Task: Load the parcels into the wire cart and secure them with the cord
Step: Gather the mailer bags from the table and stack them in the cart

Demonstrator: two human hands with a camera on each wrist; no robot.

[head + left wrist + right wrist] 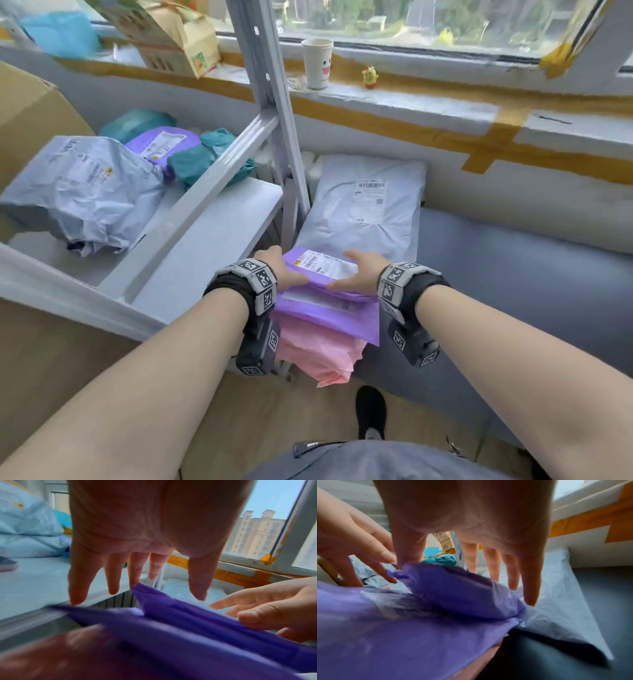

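Top purple parcel (322,270) caps parcel stack at grey bench's (513,274) left edge, long axis left-right. Left hand (274,270), right hand (359,274) flank its ends, fingers straight, touching, not yet gripping. Cart, cord unseen.

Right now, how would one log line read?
left hand: open, at top purple parcel | right hand: open, same parcel | stack: purple on pink parcel

Small parcel (320,270) atop parcel stack (329,322); shelf (205,240) left.
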